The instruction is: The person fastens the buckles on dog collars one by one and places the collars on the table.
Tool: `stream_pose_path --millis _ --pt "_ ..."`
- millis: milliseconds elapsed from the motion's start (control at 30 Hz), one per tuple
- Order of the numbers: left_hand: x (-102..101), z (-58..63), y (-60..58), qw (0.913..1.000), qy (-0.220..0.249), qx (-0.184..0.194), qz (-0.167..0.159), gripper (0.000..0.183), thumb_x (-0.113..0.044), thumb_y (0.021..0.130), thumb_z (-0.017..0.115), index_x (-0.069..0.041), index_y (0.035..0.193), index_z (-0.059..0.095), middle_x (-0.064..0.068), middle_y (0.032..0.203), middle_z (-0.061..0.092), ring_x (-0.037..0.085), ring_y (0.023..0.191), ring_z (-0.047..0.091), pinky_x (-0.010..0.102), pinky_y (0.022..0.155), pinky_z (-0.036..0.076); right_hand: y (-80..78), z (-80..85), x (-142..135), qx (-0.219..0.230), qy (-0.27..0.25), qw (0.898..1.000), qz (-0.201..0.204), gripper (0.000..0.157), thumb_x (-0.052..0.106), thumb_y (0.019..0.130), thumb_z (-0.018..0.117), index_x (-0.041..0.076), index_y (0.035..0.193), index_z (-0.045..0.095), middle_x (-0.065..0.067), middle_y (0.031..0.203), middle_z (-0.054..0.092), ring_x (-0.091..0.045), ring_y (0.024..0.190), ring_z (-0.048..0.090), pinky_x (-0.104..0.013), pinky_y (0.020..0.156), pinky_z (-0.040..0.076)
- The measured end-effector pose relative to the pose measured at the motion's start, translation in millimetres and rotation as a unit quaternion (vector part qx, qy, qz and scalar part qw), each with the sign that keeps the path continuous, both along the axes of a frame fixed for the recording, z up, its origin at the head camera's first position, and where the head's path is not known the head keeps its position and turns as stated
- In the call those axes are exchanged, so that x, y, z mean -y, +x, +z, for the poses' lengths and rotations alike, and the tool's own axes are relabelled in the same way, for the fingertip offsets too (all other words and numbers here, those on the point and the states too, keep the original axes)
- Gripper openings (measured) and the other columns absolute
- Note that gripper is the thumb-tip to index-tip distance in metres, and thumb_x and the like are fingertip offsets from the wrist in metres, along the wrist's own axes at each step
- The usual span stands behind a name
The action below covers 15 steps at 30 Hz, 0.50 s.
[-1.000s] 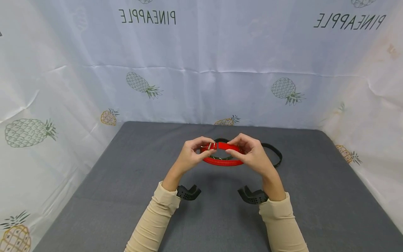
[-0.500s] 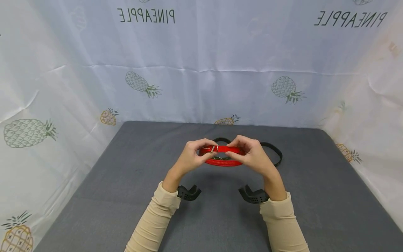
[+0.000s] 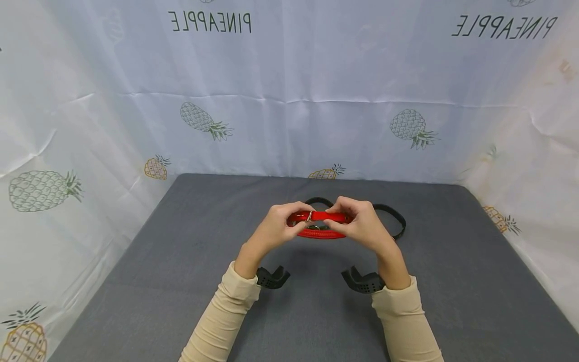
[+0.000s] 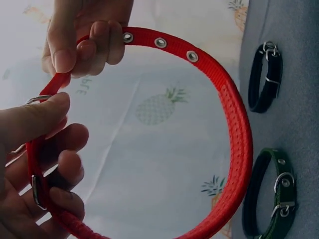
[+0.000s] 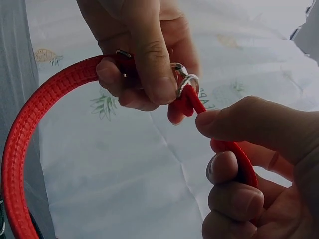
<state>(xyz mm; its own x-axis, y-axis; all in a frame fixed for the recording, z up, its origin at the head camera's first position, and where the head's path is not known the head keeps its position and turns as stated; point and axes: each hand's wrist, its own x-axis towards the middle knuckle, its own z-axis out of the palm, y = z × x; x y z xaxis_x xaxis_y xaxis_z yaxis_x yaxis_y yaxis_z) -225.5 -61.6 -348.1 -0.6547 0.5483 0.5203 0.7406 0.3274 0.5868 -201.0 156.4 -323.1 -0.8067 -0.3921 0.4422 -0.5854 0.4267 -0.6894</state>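
two ends of the red collar [image 3: 321,234], buckle [image 3: 309,216] pinched in the left hand [image 3: 277,227], strap [image 3: 324,216] in the right hand [image 3: 364,221], have just met, so the loop seems nearly closed.

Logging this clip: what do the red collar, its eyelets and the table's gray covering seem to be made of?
Red collar: possibly leather or imitation leather, judging by its smooth, softly shiny edge and stitched-looking rows.
Eyelets: most likely metal, with a bright silvery shine.
Gray covering: probably cloth, matte with faint creases.
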Motion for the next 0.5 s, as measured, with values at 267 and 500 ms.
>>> stream_pose_path --millis 267,500 --pt "-3.3 1.0 0.8 0.9981 -0.012 0.032 -0.05 0.028 -0.009 0.09 0.066 0.0 0.114 0.055 0.013 0.095 0.07 0.018 0.076 0.066 0.019 0.071 0.055 -0.3 0.6 -4.0 0.015 0.004 1.0 -0.019 0.008 0.0 0.081 0.074 0.002 0.085 0.067 -0.014 0.075 0.067 -0.001 0.054 0.049 -0.02 0.051 0.044" --pt "-5.6 0.3 1.7 0.9988 0.004 0.024 -0.042 0.029 -0.008 0.089 0.067 -0.001 0.113 0.053 0.013 0.098 0.07 0.018 0.077 0.067 0.019 0.071 0.055 -0.7 0.6 -3.9 0.019 0.002 1.0 -0.017 0.008 0.001 0.082 0.074 0.002 0.085 0.067 -0.013 0.073 0.066 -0.001 0.053 0.046 -0.02 0.049 0.041"
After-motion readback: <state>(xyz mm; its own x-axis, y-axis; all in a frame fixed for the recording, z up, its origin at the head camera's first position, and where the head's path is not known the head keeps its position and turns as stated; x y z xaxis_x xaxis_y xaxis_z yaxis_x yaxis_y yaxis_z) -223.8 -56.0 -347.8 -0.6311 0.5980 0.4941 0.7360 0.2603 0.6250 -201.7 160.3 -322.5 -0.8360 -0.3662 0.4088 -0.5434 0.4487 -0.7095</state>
